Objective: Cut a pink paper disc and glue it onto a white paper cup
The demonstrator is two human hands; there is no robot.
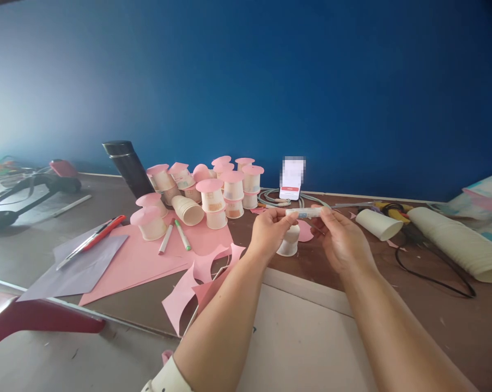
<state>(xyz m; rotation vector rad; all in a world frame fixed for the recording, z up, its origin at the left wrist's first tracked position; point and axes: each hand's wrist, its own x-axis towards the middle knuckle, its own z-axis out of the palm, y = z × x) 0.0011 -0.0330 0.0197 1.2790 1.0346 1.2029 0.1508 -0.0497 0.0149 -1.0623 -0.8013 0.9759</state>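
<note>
Between both hands is a small white tube (306, 213) with bluish print, held level above the table. My left hand (271, 231) pinches its left end, and my right hand (344, 238) closes its fingers on the right end. Just below stands an upside-down white paper cup (288, 246), partly hidden by my left hand. A pink paper disc (305, 231) shows behind the cup, between my hands. To the left, several paper cups topped with pink paper discs stand in a group, some stacked, such as the cup (212, 200) near the front.
Pink sheets (147, 261) lie left with two markers and a red utility knife (92, 239). Curved pink offcuts (182, 294) hang near my left forearm. A black bottle (127, 169) and a phone (291, 179) stand behind. Rightward lie a cup (378, 224), a cup stack (458, 245) and a black cable (433, 291).
</note>
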